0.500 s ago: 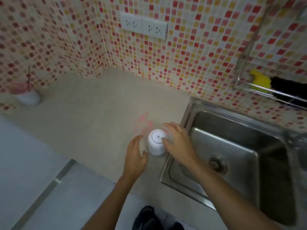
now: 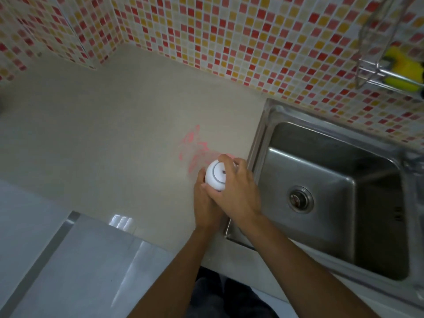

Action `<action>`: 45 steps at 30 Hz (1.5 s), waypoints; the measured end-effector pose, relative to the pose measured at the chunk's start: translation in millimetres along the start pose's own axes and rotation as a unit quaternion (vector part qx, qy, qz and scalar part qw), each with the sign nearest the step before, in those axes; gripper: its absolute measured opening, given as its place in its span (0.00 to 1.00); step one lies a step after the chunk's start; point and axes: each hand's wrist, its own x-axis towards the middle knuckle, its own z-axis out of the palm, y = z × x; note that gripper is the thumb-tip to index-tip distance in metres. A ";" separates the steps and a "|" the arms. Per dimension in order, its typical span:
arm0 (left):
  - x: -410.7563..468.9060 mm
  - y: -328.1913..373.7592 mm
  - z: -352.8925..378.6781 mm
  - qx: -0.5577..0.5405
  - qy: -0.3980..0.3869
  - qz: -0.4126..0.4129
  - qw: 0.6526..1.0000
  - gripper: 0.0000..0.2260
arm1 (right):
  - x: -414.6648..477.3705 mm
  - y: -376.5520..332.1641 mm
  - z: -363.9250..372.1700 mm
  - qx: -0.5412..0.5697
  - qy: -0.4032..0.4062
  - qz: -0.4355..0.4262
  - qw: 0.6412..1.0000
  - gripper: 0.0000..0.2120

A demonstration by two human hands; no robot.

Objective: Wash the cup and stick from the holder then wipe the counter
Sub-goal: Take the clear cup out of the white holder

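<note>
So we've got both hands wrapped around the white cup (image 2: 216, 175) just right of the middle of the frame, bottom side facing up at us, right beside the sink's left edge. Our left hand (image 2: 205, 203) has its fingers closed against the cup's near left side, and our right hand (image 2: 238, 187) curls its fingers (image 2: 226, 159) over the top and right side, so both are clamped on it. We can't really tell if the cup is resting on the table (image 2: 103, 134) or lifted a bit off it.

Just up and left of the cup there's a pink smeary stain (image 2: 195, 145) on the beige table. The steel sink (image 2: 332, 191) fills the right side. Upper right, a wire rack (image 2: 376, 63) on the tiled wall (image 2: 229, 31) holds a yellow sponge (image 2: 403, 65).
</note>
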 end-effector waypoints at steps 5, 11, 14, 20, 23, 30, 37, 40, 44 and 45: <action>4.0 -7.6 -3.6 0.028 -0.042 -0.025 0.998 0.38 | 4.9 3.4 -7.0 0.015 -0.033 0.007 0.999 0.36; 4.2 -13.9 -6.8 0.072 -0.054 -0.032 0.995 0.42 | 12.0 7.1 -23.5 -0.041 -0.123 -0.078 0.989 0.35; 7.4 -24.5 -7.3 0.035 -0.078 -0.023 0.996 0.38 | 18.3 6.8 -37.6 -0.057 -0.177 -0.153 0.971 0.31; 6.7 -17.5 -10.0 0.124 -0.045 -0.016 0.991 0.53 | 41.4 7.4 -89.6 -0.005 -0.213 -0.146 0.966 0.34; 7.0 -16.3 -8.7 0.127 -0.037 -0.016 0.991 0.53 | 50.8 13.7 -114.7 0.028 -0.182 -0.114 0.976 0.37; 7.6 -16.5 -6.0 0.161 -0.031 -0.002 0.986 0.53 | 87.7 63.9 -90.7 0.238 -0.036 0.035 0.970 0.25; 9.7 -18.9 -3.6 0.170 -0.019 0.009 0.985 0.51 | 114.9 94.8 -15.9 0.393 -0.028 0.135 0.909 0.41; 9.9 -21.9 -3.1 0.172 -0.015 0.013 0.985 0.49 | 117.1 90.8 -0.4 0.366 -0.009 0.115 0.923 0.39; 9.7 -25.5 -2.6 0.179 -0.014 0.019 0.984 0.45 | 118.3 92.4 13.8 0.319 0.002 0.073 0.945 0.40; 9.8 -26.8 -2.5 0.180 -0.016 0.021 0.983 0.43 | 118.0 93.4 16.5 0.315 -0.004 0.070 0.946 0.40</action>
